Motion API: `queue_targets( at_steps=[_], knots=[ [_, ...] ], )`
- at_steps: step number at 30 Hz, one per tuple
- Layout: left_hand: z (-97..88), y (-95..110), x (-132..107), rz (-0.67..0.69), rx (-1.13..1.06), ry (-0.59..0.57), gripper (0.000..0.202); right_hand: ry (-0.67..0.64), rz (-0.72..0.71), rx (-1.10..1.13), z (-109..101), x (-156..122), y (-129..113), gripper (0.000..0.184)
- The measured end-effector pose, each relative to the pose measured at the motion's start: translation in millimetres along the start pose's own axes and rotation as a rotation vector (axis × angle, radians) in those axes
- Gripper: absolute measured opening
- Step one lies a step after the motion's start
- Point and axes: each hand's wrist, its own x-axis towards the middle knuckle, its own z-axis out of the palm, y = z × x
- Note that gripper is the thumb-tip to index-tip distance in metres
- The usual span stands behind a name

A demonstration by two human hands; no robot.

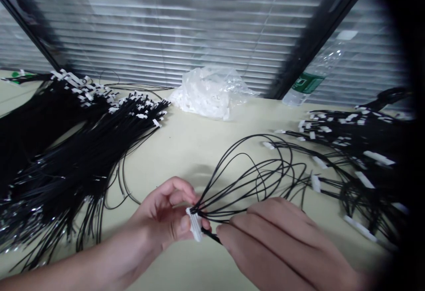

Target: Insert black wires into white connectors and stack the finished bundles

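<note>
Black wire dominates the cream tabletop. The largest mass is the bundle of cut black leads fanned across the table's left side, its white-tipped ends pointing toward the window blinds. A second, looser heap of finished harnesses, each ending in a white housing, lies on the right. Between the two, at the far edge, sit a clear plastic bag of white connector housings and a tipped water bottle.

Near the front edge, the person's two hands meet over the work. The left hand is clenched in a pinch grip: thumb and fingers clamp a white multi-pin connector housing. The housing's long axis runs nearly upright in the view, tilted slightly, with its entry face turned toward the right hand. Several black wires already leave that face and loop up and away to the right.

The right hand is closed on a single black wire end, held between thumb and fingers. That end lies roughly crosswise to the housing's long axis and points left, at the lower part of the housing. The tip is touching or just beside the entry face; actual seating cannot be told. The right hand is the nearer to the loose wire, the left to the housing.
</note>
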Motion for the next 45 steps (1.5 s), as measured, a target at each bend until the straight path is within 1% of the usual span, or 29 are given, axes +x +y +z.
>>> queue_targets(
  at_steps=[4,8,13,18,21,25,28,35,39,45],
  knots=[
    [2.6,2,0,0.001,-0.01,0.003,0.019,0.044,-0.024,-0.009,2,6,2,0.018],
    [6.0,5,0,-0.011,-0.01,0.026,0.018,0.055,-0.026,-0.078,1,11,1,0.027],
    [3.5,3,0,-0.012,0.043,0.03,0.018,0.091,-0.004,-0.086,3,14,-1,0.032],
    [2.2,1,-1,-0.022,0.021,0.073,0.015,0.058,-0.01,-0.033,6,12,-1,0.034],
    [2.0,0,-1,-0.012,0.011,0.082,0.013,0.07,-0.004,-0.041,7,11,-5,0.036],
    [1.6,-1,0,-0.024,-0.002,0.13,0.012,-0.013,0.084,-0.048,4,9,-9,0.038],
    [1.5,-1,1,-0.035,0.0,0.164,0.012,-0.093,0.049,0.014,3,8,-8,0.04],
    [3.1,-2,-2,-0.026,0.011,0.2,0.013,-0.122,0.008,-0.008,11,7,-1,0.043],
    [5.0,0,-1,-0.032,0.025,0.215,0.013,-0.116,0.014,0.007,12,7,-3,0.038],
    [5.2,-1,1,-0.017,0.043,0.202,0.013,-0.126,0.01,0.039,10,10,-5,0.032]
  ],
)
